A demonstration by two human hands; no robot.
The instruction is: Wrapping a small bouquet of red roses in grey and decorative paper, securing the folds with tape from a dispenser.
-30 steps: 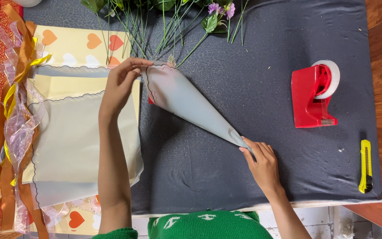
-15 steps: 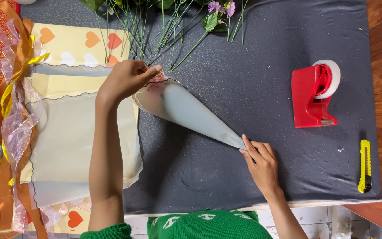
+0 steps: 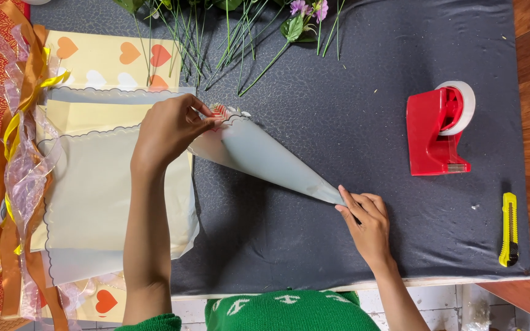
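Fingers pinch a paper cone (image 3: 265,158) at both ends.
Left hand (image 3: 170,129) grips its wide mouth; right hand (image 3: 366,220) nips the tip, tape dispenser (image 3: 438,130) at two o'clock.

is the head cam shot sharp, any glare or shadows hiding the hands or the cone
Head view: sharp and evenly lit, no motion blur on the left hand, right hand or paper cone; only soft shadows on the dark cloth under cone and forearm; no glare; little distortion.
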